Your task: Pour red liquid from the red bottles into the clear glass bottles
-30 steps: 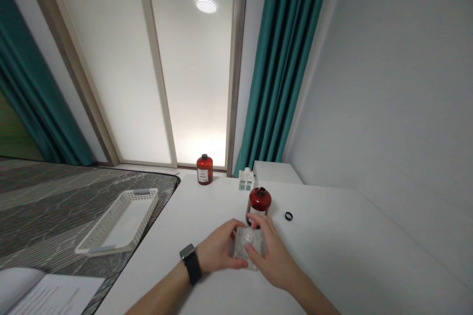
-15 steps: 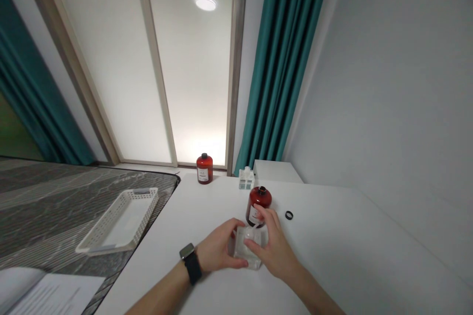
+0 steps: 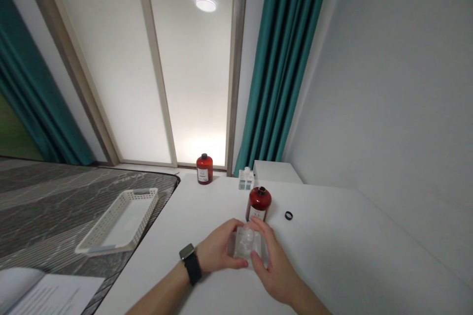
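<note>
In front of me on the white table is a clear square bottle with a round, pale top, seen from above. Around its left side, my left hand grips with thumb and fingers. My right hand curves around the right side, thumb at the near edge and fingertips by the far edge, near the round top. Just behind stands an amber-red bottle with a white label and an uncapped dark neck, its lower part partly covered by my right fingers. A black ring-shaped cap lies to its right.
A second red bottle, with a black cap, stands at the far edge. Near it are a small clear-and-white container and a white box. Leftward, a white basket and an open book rest on a grey surface.
My right hand has come down from the round top, where thumb and fingers were pinching, to the bottle's right side. My left hand has kept its hold.
</note>
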Tool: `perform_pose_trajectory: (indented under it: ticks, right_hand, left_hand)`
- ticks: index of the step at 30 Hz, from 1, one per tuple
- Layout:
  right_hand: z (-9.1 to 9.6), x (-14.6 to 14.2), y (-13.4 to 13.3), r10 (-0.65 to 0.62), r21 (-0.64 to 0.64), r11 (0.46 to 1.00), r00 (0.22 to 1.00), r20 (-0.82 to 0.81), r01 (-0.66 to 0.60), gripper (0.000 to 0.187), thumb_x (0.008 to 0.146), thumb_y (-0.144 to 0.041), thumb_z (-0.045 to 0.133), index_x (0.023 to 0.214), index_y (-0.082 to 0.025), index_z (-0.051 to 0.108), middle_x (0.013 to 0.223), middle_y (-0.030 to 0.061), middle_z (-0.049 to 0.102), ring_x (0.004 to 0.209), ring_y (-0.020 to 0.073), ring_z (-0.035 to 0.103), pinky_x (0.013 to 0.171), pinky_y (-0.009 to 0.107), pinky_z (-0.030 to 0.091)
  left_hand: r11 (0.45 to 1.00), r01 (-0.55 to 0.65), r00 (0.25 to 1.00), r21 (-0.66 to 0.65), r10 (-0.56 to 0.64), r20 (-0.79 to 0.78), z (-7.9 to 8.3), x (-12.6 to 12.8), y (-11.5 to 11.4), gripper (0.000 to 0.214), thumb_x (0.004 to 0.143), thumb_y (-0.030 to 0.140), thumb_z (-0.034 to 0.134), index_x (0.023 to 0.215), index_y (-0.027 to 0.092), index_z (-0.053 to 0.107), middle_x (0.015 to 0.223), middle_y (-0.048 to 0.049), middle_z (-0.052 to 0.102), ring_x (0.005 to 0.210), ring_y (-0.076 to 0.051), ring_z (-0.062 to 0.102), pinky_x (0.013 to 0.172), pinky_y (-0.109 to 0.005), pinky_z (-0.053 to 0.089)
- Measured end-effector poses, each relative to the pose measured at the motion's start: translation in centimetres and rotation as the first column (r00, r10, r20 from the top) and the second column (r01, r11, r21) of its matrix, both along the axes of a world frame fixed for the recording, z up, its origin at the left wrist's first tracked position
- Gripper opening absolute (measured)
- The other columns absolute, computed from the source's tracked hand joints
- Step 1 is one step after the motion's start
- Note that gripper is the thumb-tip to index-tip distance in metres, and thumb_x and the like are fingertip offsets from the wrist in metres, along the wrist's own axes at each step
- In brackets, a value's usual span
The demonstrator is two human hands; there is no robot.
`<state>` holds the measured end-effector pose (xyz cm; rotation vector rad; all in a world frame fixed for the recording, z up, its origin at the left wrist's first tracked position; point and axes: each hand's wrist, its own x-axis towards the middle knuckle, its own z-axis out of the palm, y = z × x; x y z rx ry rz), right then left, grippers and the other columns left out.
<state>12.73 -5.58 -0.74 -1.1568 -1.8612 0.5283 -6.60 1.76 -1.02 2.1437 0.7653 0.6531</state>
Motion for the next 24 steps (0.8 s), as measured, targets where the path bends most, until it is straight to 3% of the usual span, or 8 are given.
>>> perform_pose_trajectory:
  ticks: [3, 9, 13, 21, 24]
  right_hand:
    - [0.4, -0.6, 0.2, -0.004, -0.059, 0.998, 0.999, -0.043, 0.001, 0.067, 0.081, -0.016, 0.056, 0.142, -0.024, 0.028, 0.132, 0.0111, 0.049, 0.126, 0.0257, 0.048, 0.109, 0.048, 0.037]
    - [0.6, -2.4, 1.4, -0.204, -0.099, 0.975, 0.978, -0.049, 0.199, 0.081, 0.064, -0.011, 0.069, 0.137, -0.025, 0.036, 0.11, 0.007, 0.051, 0.106, 0.0284, 0.052, 0.102, 0.053, 0.041]
    - [0.0, -2.9, 1.8, -0.276, -0.075, 0.96, 0.958, -0.074, 0.271, 0.073, 0.07, -0.012, 0.064, 0.137, -0.024, 0.038, 0.104, 0.0062, 0.054, 0.102, 0.0277, 0.054, 0.099, 0.052, 0.043]
    - [-0.2, -2.6, 1.6, -0.142, -0.025, 0.99, 0.986, -0.086, 0.14, 0.062, 0.076, -0.008, 0.05, 0.135, -0.023, 0.04, 0.114, 0.0083, 0.056, 0.112, 0.0252, 0.054, 0.103, 0.048, 0.042]
    - [0.2, -2.1, 1.6, -0.148, -0.022, 0.989, 0.985, -0.089, 0.146, 0.063, 0.074, -0.008, 0.05, 0.134, -0.022, 0.041, 0.111, 0.0073, 0.055, 0.111, 0.0243, 0.054, 0.104, 0.046, 0.041]
  left_hand:
    - [1.0, 0.011, 1.0, 0.008, -0.011, 0.025, -0.1, 0.0, 0.0, 0.063, 0.065, 0.025, 0.082, 0.119, 0.02, 0.05, 0.116, -0.0066, 0.064, 0.101, -0.026, 0.06, 0.089, -0.038, 0.047]
    - [1.0, -0.007, 1.0, 0.015, 0.007, 0.015, 0.2, 0.1, -0.2, 0.064, 0.062, 0.024, 0.082, 0.118, 0.019, 0.05, 0.115, -0.0072, 0.064, 0.099, -0.026, 0.061, 0.088, -0.037, 0.048]
    - [1.0, -0.023, 1.0, 0.008, 0.023, -0.003, 0.2, 0.1, -0.1, 0.068, 0.061, 0.029, 0.085, 0.118, 0.019, 0.05, 0.114, -0.0074, 0.064, 0.099, -0.027, 0.061, 0.088, -0.039, 0.048]
    - [1.0, 0.01, 1.0, 0.011, -0.01, 0.024, -0.2, 0.1, 0.0, 0.064, 0.065, 0.025, 0.082, 0.12, 0.019, 0.05, 0.115, -0.0071, 0.064, 0.1, -0.027, 0.061, 0.089, -0.038, 0.048]
    - [1.0, -0.001, 1.0, 0.005, 0.001, 0.006, -0.1, 0.1, 0.0, 0.066, 0.062, 0.024, 0.084, 0.119, 0.019, 0.05, 0.114, -0.0066, 0.063, 0.1, -0.026, 0.061, 0.088, -0.038, 0.047]
